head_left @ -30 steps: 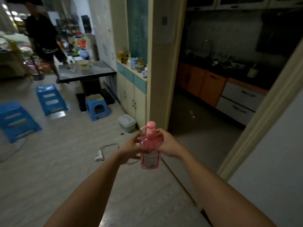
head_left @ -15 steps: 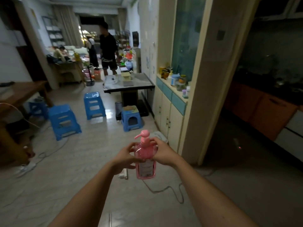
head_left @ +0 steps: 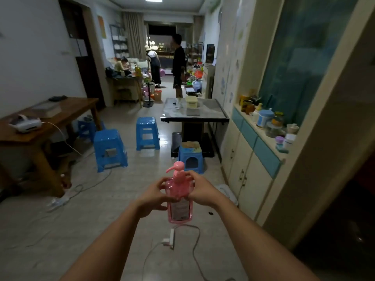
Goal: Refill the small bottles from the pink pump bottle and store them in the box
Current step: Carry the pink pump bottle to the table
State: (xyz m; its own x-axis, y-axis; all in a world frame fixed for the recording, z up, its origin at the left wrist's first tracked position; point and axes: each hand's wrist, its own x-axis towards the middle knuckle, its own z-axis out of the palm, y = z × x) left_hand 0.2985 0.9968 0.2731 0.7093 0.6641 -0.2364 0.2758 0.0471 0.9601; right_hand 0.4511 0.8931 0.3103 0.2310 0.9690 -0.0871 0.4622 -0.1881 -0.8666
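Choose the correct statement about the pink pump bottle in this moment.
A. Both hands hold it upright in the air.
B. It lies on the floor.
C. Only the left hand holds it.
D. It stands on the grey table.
A: the left hand and right hand grip the upright pink pump bottle from both sides, above the floor.
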